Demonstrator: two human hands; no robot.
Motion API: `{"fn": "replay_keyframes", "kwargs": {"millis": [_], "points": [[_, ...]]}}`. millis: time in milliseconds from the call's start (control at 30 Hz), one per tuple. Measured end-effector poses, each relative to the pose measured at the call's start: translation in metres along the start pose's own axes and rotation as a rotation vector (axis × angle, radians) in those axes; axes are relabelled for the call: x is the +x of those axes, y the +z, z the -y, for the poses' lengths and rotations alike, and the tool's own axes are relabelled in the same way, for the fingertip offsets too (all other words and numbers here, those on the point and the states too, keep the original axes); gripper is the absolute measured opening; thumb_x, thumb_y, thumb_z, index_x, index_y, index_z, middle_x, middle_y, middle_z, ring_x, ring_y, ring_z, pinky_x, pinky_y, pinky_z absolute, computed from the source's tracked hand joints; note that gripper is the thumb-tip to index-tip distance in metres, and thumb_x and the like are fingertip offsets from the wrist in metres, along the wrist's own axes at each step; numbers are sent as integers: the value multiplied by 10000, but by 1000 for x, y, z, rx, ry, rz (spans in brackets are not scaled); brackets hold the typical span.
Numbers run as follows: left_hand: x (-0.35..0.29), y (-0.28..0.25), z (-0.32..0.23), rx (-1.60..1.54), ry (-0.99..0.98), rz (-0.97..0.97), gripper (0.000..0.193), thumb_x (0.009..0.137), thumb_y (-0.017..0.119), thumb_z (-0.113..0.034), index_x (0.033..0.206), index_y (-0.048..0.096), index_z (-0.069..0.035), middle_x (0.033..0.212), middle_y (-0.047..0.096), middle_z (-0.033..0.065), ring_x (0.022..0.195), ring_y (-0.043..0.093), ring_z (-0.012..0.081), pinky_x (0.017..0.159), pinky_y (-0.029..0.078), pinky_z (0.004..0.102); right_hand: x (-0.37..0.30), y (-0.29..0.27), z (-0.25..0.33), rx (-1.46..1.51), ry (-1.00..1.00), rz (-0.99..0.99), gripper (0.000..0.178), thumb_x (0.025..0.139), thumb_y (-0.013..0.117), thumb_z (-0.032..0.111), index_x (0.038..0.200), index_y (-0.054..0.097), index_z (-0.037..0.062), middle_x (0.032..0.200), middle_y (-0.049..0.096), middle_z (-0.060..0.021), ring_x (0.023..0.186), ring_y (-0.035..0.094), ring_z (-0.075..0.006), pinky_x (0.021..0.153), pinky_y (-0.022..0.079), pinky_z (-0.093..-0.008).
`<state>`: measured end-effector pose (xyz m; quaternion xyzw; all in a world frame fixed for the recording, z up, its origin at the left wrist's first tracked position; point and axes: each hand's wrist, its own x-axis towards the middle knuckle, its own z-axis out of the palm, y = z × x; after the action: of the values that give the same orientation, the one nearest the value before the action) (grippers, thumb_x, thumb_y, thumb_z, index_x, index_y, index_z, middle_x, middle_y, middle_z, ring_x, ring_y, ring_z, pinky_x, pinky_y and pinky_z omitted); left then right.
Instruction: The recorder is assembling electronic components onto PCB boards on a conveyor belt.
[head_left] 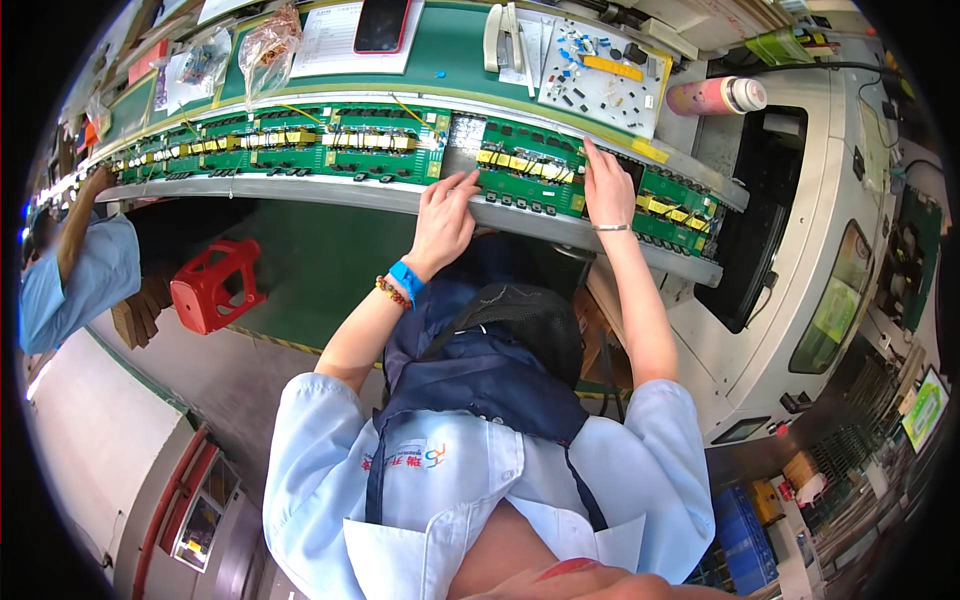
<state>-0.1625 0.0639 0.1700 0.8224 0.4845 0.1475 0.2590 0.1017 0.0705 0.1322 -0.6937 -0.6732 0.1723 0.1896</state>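
A green circuit board [525,163] with yellow transformers and black parts lies on the metal conveyor rail [570,229] in front of me. My left hand [446,222] is at its near left corner, fingers stretched forward over the rail's near edge. Along the board's right end lies my right hand [608,190], its fingers straight and pointing away from me. Neither hand is wrapped round anything; the fingertips' exact contact is hard to make out. Left of a bare gap is another populated circuit board [375,142], and right of my right hand one more board [668,212] sits near a machine.
Behind the rail are a phone [382,24], a white stapler-like tool [503,38], a tray of loose components [600,105] and a pink bottle [716,96]. The pale machine [770,330] stands right. A red stool [217,285] and a co-worker's blue sleeve [85,275] are left.
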Motion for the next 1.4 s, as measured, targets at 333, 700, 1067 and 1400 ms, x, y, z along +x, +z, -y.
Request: {"fn": "replay_keyframes", "kwargs": {"millis": [333,700,1067,1400], "points": [[-18,1,-5,91,44,69,277,725,528,-50,1001,542,-40,1227,529,72,1128,470,254,950,327,406,-44,-32,6,181,-13,92,115,773,559,68,877,607,61,866,593,-72,823,548,-263,708,416,-370],[-8,12,-21,-2,257,151,281,716,548,-71,995,546,-41,1270,492,86,1153,461,238,956,342,397,-63,-25,22,239,-227,215,203,711,574,29,908,609,61,1026,616,-48,927,539,-237,764,412,-351],[73,-4,-10,-185,80,-271,218,759,488,26,963,538,-33,998,576,114,886,513,302,794,393,387,27,-10,-5,354,3,-46,188,774,555,21,938,612,91,928,563,-78,879,540,-267,771,429,-356],[76,5,3,-439,-113,-86,155,845,442,-40,954,552,-27,902,598,123,861,535,303,771,423,381,16,-16,-5,750,152,284,195,856,460,39,1025,554,13,983,620,-100,940,599,-192,839,449,-293]]}}
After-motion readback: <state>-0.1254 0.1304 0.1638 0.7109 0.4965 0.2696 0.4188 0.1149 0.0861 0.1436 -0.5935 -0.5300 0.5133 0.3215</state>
